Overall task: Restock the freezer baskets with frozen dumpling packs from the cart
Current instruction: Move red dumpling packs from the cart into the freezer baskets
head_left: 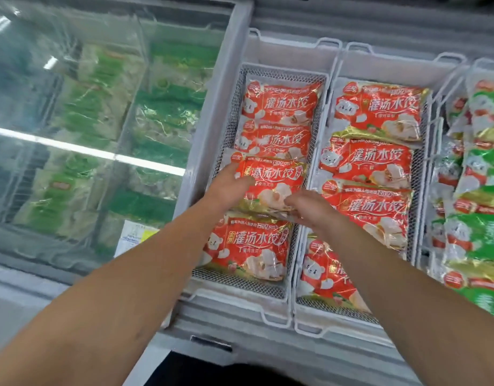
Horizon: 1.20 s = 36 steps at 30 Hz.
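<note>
Hands on a red pack [271,185] in the basket [229,129]: left hand [229,188] flat, right hand [310,207] pinching its edge; overlapping packs may slide

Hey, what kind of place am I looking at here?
Most likely the frozen-food aisle of a supermarket. An open chest freezer holds white wire baskets lined with red dumpling packs, a sliding glass lid covers green packs alongside, and both hands rest on one red pack.
</note>
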Tool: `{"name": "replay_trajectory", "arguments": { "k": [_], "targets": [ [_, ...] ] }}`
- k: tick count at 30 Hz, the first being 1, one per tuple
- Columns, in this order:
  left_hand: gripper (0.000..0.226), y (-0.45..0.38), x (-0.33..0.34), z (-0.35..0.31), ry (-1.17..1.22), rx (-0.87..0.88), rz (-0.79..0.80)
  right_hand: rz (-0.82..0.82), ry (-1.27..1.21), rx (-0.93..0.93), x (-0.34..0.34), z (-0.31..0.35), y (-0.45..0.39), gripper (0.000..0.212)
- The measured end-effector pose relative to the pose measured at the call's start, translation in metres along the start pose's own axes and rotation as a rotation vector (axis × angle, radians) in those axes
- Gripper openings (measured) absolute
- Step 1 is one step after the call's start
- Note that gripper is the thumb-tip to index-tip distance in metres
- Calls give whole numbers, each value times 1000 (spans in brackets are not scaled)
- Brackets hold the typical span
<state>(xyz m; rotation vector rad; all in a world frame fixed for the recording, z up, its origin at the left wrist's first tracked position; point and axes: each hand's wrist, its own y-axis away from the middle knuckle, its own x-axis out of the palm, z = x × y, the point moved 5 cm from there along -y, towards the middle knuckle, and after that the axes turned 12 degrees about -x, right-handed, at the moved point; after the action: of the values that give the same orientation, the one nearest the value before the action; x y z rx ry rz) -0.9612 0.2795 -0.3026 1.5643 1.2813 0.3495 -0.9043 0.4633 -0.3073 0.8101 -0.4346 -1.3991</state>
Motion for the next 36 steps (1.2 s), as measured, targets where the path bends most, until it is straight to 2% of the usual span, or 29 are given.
{"name": "replay_trajectory", "arguments": {
  "k": [2,4,6,7,9,14,17,20,24,28,32,36],
  "targets": [
    [42,29,-2,4,-55,79,-11,-28,76,-59,2,5,27,14],
    [48,56,-3,13,-104,139,-3,-62,119,-120,3,6,56,24],
    [62,81,-2,25,-145,205,11,-121,158,-158,3,5,85,32],
    [65,93,-3,34,-172,231,20,-154,168,-168,6,2,100,31],
    [62,114,-4,52,-238,285,30,-205,200,-195,13,-4,131,26],
    [60,164,-15,98,-333,460,42,-354,309,-272,48,-28,211,48],
    [51,198,-21,128,-391,558,54,-437,351,-308,75,-52,260,49],
    [53,231,-19,157,-423,617,83,-502,406,-312,99,-76,305,49],
    [54,278,-3,193,-585,726,53,-599,460,-312,117,-116,368,46],
    [59,314,28,231,-673,786,91,-675,540,-240,120,-170,422,48],
    [58,351,68,272,-735,847,123,-725,536,-188,124,-234,476,50],
    [57,399,133,328,-797,891,150,-795,483,-103,123,-325,546,47]
  ]
}}
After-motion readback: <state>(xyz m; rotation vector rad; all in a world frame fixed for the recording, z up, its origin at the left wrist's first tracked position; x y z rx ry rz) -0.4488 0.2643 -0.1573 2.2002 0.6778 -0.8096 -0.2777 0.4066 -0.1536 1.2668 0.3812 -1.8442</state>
